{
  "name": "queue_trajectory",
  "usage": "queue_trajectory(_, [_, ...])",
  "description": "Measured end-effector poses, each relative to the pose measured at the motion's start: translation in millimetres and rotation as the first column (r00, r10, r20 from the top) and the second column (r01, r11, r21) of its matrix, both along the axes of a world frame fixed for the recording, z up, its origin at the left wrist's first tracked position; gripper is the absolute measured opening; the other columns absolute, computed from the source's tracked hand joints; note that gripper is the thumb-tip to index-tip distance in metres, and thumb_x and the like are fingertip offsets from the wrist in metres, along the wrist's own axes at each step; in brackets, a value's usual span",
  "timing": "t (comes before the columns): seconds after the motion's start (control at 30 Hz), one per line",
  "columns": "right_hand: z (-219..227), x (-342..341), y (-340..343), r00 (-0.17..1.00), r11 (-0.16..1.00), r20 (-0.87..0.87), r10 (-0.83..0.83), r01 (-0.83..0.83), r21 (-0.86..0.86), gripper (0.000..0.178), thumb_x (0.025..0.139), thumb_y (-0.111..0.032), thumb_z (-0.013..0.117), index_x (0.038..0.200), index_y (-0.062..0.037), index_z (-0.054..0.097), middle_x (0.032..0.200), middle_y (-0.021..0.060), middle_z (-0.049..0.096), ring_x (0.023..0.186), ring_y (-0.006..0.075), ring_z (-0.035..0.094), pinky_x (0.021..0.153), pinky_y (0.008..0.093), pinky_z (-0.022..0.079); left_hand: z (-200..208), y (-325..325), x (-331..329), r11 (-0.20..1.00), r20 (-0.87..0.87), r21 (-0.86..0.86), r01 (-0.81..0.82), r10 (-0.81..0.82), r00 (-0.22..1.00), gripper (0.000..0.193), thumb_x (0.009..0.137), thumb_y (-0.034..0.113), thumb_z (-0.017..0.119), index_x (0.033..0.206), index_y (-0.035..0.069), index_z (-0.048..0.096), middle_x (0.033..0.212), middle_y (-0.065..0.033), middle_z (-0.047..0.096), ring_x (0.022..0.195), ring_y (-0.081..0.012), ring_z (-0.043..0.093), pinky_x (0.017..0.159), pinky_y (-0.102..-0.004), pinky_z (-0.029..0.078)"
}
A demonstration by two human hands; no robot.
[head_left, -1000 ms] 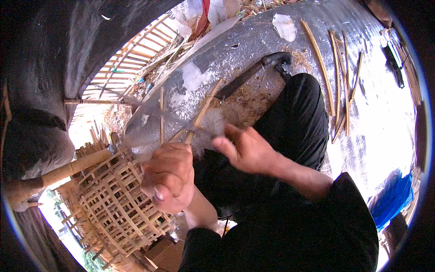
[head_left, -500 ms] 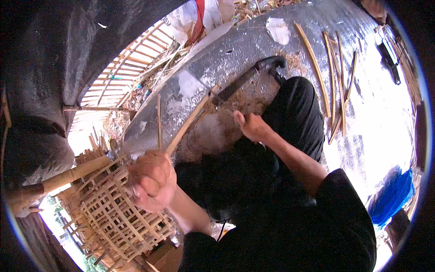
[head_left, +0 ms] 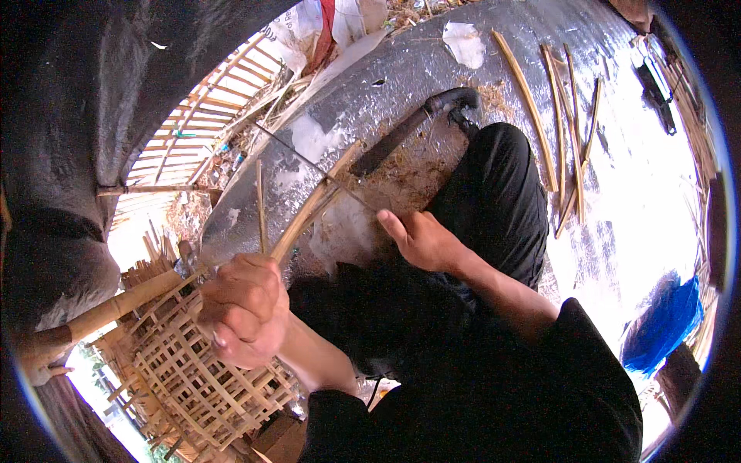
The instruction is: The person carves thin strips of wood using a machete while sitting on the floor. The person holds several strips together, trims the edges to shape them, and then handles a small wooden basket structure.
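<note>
My left hand (head_left: 243, 309) is closed in a fist round a bamboo strip (head_left: 305, 216), which slants up and away to the right from it. My right hand (head_left: 428, 241) grips a knife, its thumb stretched along the tool and the handle hidden in the palm. The thin, narrow knife blade (head_left: 297, 152) points up and left, lying across the strip below its far end. Just beyond the strip's end, a large machete-like blade with a dark curved handle (head_left: 448, 100) rests on the silvery sheet (head_left: 401, 62), among pale shavings (head_left: 394, 181).
Several loose bamboo strips (head_left: 526, 108) lie on the sheet to the right of my bent knee (head_left: 502, 185). A woven bamboo lattice (head_left: 204, 359) stands at lower left, near a thick bamboo pole (head_left: 123, 306). A blue bundle (head_left: 662, 324) sits at far right.
The knife blade has slid along the bamboo strip toward my left hand, and my right hand has come down and slightly left. My left hand still grips the strip. The whole view has shifted slightly.
</note>
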State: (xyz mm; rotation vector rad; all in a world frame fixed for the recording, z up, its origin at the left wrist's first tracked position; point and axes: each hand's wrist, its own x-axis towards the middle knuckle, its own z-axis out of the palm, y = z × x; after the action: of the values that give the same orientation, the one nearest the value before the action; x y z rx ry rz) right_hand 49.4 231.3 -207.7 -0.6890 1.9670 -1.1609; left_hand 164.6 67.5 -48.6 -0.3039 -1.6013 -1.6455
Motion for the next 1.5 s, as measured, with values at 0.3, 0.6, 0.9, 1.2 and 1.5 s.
queue_trajectory(0.3, [-57, -7, 0, 0.993, 0.977, 0.12, -0.001, -0.025, 0.211, 0.079, 0.102, -0.056, 0.031, 0.067, 0.0097, 0.056, 0.054, 0.0225, 0.057, 0.049, 0.0331, 0.064, 0.06, 0.0484, 0.053, 0, -5, -7, 0.994, 0.038, -0.021, 0.111, -0.11, 0.993, 0.048, 0.093, 0.024, 0.043, 0.049, 0.016, 0.026, 0.041, 0.0072, 0.021, 0.033, -0.0072, 0.015, 0.041, -0.0271, 0.014])
queue_trajectory(0.6, [3, 7, 5, 0.988, 0.992, 0.157, -0.016, -0.003, 0.123, 0.073, 0.103, -0.053, 0.035, 0.075, 0.0107, 0.059, 0.058, 0.0256, 0.056, 0.061, 0.034, 0.066, 0.063, 0.0459, 0.052, -7, -5, 1, 0.982, -0.019, 0.19, -0.014, 0.018, 1.0, 0.051, 0.101, 0.033, 0.035, 0.053, 0.017, 0.024, 0.046, 0.005, 0.02, 0.041, -0.0096, 0.014, 0.047, -0.0286, 0.017])
queue_trajectory(0.9, [-20, 32, -23, 1.0, 0.996, 0.022, 0.011, -0.009, -0.085, 0.049, 0.099, -0.046, 0.048, 0.098, 0.0016, 0.063, 0.075, 0.0309, 0.062, 0.075, 0.0517, 0.061, 0.072, 0.0577, 0.049, 5, 13, -27, 0.636, 0.032, 0.505, -0.583, 0.662, 0.749, 0.047, 0.101, 0.032, 0.033, 0.059, 0.02, 0.018, 0.049, 0.004, 0.012, 0.044, -0.0094, 0.01, 0.045, -0.0273, 0.014])
queue_trajectory(1.2, [18, 55, -23, 0.997, 0.985, 0.053, 0.046, -0.037, -0.17, 0.042, 0.099, -0.037, 0.051, 0.096, 0.0034, 0.059, 0.07, 0.0304, 0.059, 0.075, 0.0489, 0.063, 0.066, 0.0525, 0.048, 13, 13, -38, 0.444, 0.137, 0.481, -0.756, 0.813, 0.565, 0.044, 0.098, 0.031, 0.035, 0.059, 0.02, 0.019, 0.05, 0.0041, 0.012, 0.044, -0.0098, 0.01, 0.047, -0.0281, 0.014])
queue_trajectory(1.5, [49, 57, -25, 0.969, 0.966, -0.049, 0.241, -0.245, -0.081, 0.052, 0.098, -0.047, 0.049, 0.093, 0.0027, 0.062, 0.073, 0.0323, 0.061, 0.076, 0.0501, 0.063, 0.071, 0.0561, 0.049, 11, 5, -25, 0.348, 0.176, 0.517, -0.782, 0.851, 0.495, 0.039, 0.096, 0.03, 0.036, 0.061, 0.02, 0.022, 0.053, 0.0037, 0.013, 0.045, -0.0107, 0.011, 0.048, -0.0277, 0.016])
